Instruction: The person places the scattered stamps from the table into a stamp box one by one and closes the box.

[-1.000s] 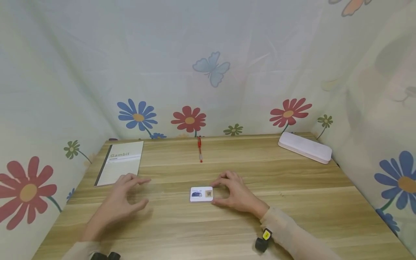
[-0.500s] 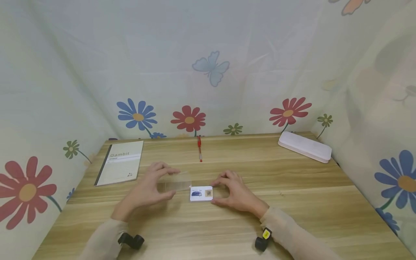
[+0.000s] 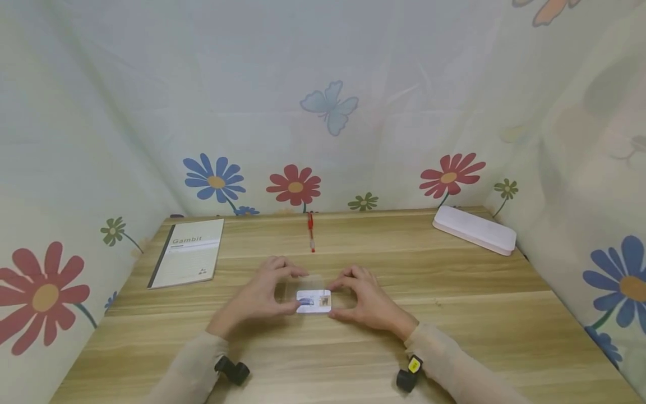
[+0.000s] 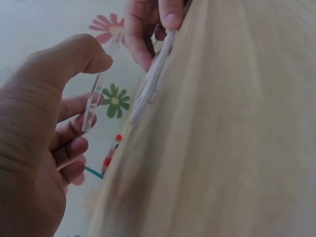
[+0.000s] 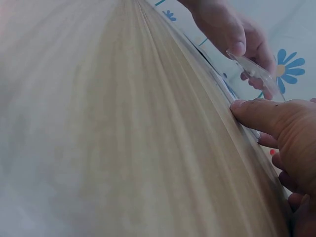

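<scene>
A small flat white rectangular case (image 3: 325, 302) with a blue picture and a brown one on its face lies on the table between the two hands. My right hand (image 3: 369, 300) holds its right end, thumb at the near corner and fingers at the far one. Between thumb and fingers, my left hand (image 3: 259, 290) pinches a thin clear plastic cover (image 4: 98, 84). The left wrist view shows that cover tilted and apart from the white case (image 4: 150, 84); in the head view it overlaps the case's left part. Its outline is faint from above.
A notebook (image 3: 187, 255) lies at the back left of the wooden table (image 3: 313, 365). Beyond the case is a red pen (image 3: 311, 233), and a long white box (image 3: 474, 229) sits at the back right. Flowered cloth (image 3: 393, 129) hangs behind the table and at its sides.
My left hand has come rightward from beside the notebook, bringing the clear cover over the left part of the white case. The right hand and the case have stayed in place.
</scene>
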Available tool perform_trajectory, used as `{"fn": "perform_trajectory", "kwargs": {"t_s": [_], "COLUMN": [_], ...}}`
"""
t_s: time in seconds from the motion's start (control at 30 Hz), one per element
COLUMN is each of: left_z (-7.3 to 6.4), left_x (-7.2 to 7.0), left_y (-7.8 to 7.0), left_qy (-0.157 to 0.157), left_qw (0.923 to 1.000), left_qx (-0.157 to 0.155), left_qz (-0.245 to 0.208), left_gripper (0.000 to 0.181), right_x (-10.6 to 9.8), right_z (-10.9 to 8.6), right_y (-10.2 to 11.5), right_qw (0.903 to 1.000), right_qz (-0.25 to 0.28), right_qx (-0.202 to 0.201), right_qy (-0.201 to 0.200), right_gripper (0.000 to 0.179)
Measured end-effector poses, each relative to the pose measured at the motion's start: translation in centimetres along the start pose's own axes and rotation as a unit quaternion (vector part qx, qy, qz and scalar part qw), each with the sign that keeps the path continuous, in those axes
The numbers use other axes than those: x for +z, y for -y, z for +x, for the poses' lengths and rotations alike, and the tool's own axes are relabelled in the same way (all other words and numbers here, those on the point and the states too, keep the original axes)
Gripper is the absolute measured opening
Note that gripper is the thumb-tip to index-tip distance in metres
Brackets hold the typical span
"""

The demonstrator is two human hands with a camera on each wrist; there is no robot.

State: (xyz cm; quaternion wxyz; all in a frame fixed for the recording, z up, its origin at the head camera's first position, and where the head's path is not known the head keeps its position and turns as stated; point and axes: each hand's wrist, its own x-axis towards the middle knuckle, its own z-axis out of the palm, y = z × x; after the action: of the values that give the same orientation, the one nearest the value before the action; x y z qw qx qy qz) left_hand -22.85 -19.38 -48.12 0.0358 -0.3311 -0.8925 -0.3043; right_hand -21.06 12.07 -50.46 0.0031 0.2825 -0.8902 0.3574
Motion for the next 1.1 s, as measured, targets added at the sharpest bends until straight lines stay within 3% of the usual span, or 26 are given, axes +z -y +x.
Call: {"fn": "perform_trajectory", "kwargs": {"t_s": [0.3, 0.63, 0.87, 1.1], "left_z": [0.0, 0.0, 0.2, 0.0], "left_x": [1.4, 2.3, 2.6, 2.6], "left_y": [0.3, 0.2, 0.2, 0.0], "left_qy": [0.023, 0.028, 0.026, 0.038], "left_qw": [0.9997, 0.9996, 0.9996, 0.9992], "left_qx": [-0.009, 0.003, 0.013, -0.002], "left_qz": [-0.008, -0.004, 0.007, 0.012], "left_gripper": [0.058, 0.059, 0.061, 0.059], "right_x": [0.2, 0.0, -0.2, 0.0], "right_z": [-0.1, 0.1, 0.2, 0.0], "right_y": [-0.2, -0.2, -0.3, -0.2], "right_qw": [0.9999, 0.9998, 0.9996, 0.9996], "right_qz": [-0.007, -0.012, -0.019, -0.014], "right_qx": [-0.007, -0.015, -0.016, -0.020], "right_qy": [-0.005, 0.007, 0.010, 0.011], "right_gripper": [0.047, 0.050, 0.052, 0.059]}}
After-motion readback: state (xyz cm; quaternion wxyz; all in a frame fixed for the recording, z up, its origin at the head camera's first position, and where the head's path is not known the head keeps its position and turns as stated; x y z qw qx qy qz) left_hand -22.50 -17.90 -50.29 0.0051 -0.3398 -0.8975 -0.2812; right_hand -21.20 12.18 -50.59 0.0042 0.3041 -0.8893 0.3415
